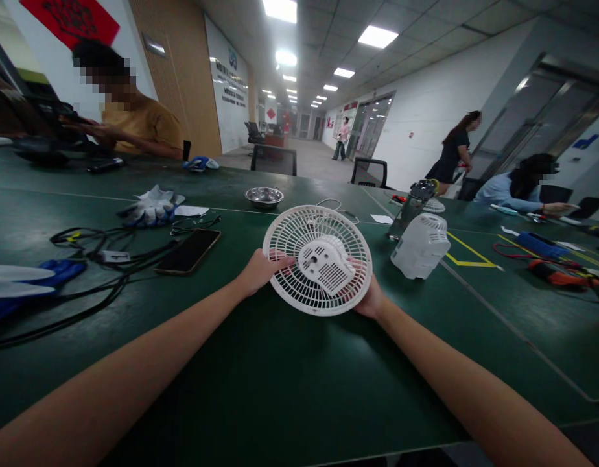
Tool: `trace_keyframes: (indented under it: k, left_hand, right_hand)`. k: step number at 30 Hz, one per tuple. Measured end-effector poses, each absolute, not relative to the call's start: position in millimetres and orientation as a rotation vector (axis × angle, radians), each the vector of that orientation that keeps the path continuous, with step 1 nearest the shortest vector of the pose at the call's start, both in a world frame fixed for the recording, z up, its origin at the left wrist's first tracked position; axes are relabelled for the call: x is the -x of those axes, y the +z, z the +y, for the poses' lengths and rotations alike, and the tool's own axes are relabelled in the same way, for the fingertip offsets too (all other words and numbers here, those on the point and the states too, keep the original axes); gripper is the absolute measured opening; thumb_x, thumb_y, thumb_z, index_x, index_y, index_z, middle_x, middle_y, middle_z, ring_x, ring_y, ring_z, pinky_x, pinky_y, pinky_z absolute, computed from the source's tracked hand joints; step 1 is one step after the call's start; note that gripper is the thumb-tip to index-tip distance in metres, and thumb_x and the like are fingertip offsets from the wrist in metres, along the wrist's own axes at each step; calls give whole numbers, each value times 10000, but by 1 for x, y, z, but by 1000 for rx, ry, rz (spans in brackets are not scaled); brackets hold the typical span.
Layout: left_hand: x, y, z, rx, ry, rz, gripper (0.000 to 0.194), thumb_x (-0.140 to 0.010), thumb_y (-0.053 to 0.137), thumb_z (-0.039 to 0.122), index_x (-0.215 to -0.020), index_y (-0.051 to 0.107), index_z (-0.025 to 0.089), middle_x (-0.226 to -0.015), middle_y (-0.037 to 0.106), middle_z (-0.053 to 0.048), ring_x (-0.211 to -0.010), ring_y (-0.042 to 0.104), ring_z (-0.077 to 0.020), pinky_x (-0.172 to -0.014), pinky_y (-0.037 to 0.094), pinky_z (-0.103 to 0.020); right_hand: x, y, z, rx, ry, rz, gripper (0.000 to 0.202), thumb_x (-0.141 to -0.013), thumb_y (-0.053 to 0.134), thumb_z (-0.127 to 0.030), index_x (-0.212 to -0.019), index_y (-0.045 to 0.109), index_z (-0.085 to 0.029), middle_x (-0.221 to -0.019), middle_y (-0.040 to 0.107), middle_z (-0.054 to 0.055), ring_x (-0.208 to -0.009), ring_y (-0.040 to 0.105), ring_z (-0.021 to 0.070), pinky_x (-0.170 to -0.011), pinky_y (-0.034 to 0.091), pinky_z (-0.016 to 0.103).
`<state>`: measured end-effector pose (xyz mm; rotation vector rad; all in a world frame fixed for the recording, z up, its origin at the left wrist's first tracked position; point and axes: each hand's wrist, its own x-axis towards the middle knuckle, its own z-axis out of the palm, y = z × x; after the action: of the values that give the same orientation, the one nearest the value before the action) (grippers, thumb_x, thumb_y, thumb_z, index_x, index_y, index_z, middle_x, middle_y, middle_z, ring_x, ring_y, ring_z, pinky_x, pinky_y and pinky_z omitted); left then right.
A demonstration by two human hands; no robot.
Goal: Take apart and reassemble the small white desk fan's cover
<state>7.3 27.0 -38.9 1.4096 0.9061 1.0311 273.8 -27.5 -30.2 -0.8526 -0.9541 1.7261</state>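
A round white fan cage point(292, 292) with a slotted motor housing point(328, 263) at its middle is held up over the green table, its housing side facing me. My left hand point(263, 269) grips the cage's left rim, thumb on the front of the grille. On the lower right, my right hand point(370, 295) grips the rim from behind; its fingers show partly through the slats. To the right of the cage stands a white plastic fan base point(421, 246), touched by neither hand. A thin pale cable point(331, 202) lies behind the cage.
On the green table point(280, 389) are a metal bowl point(264, 196), a phone point(190, 251), black cables point(119, 279), gloves point(151, 206), a bottle point(412, 207) and, at right, a blue tool point(542, 245). Several people are around, one seated at left point(139, 123).
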Motion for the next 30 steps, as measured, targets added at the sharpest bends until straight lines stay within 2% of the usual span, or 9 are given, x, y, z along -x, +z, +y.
trace_keyframes:
  k: [3, 11, 20, 25, 30]
  left_hand:
    - [-7, -38, 27, -1428, 1030, 963, 225, -791, 796, 308, -932, 725, 149, -852, 773, -71, -725, 733, -212, -725, 612, -396]
    - [-4, -44, 32, -1457, 978, 945, 261, -764, 820, 327, -936, 726, 154, -866, 774, -67, -768, 735, -215, -771, 612, -401]
    - [-3, -44, 33, -1469, 967, 962, 308, -750, 826, 374, -952, 726, 164, -888, 777, -74, -796, 738, -238, -793, 611, -435]
    - [-3, -41, 29, -1483, 984, 931, 286, -760, 812, 358, -958, 730, 170, -886, 778, -81, -807, 742, -252, -787, 605, -454]
    - [-3, -44, 29, -1498, 1013, 926, 241, -768, 813, 340, -915, 736, 166, -878, 777, -84, -787, 739, -242, -770, 607, -436]
  right_hand:
    - [-276, -34, -22, 860, 1704, -942, 230, -894, 557, -447, -988, 642, -255, -858, 736, 2, -799, 701, 208, -770, 591, 404]
    - [-276, -34, -22, 853, 1671, -1056, 281, -890, 587, -402, -1149, 594, -294, -1033, 726, 2, -953, 698, 220, -845, 585, 443]
    - [-274, -32, -23, 831, 1666, -986, 265, -870, 628, -357, -1125, 594, -296, -991, 728, -17, -903, 707, 211, -822, 596, 436]
    - [-275, -31, -24, 859, 1641, -977, 226, -857, 648, -332, -1076, 595, -308, -961, 719, -35, -866, 699, 201, -758, 591, 401]
    - [-276, -33, -24, 880, 1605, -1017, 320, -851, 652, -353, -1158, 571, -315, -982, 720, -27, -904, 706, 216, -829, 582, 445]
